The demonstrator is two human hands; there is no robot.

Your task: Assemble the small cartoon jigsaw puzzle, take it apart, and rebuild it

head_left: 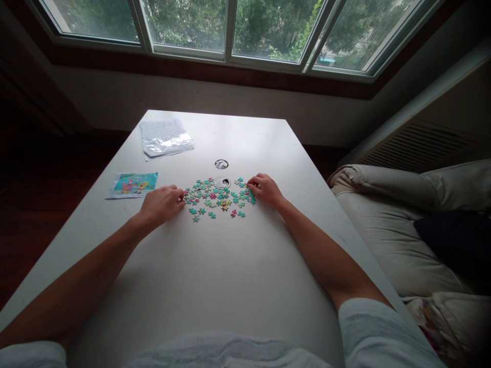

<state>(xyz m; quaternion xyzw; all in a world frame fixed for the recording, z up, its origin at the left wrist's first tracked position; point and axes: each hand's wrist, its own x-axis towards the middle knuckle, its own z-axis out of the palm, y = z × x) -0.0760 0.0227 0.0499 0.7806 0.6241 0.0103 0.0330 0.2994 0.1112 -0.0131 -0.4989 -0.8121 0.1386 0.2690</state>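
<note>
Loose jigsaw puzzle pieces (211, 196), mostly teal with some pink and yellow, lie spread in a patch on the white table (215, 276). At the left edge of the patch is my left hand (162, 205), its fingers curled together beside the outermost pieces. My right hand (266, 190) rests at the right edge, thumb and fingers drawn together by the pieces there. Whatever either set of fingertips holds is too small to make out. A round clear-and-silver disc (222, 182) sits at the back of the patch.
Behind the pieces lies another round dark-rimmed item (221, 164). A cartoon picture sheet (134, 184) is left of my left hand, with papers in a clear plastic sleeve (165, 137) farther back. A cushioned sofa (368, 220) stands along the table's right side.
</note>
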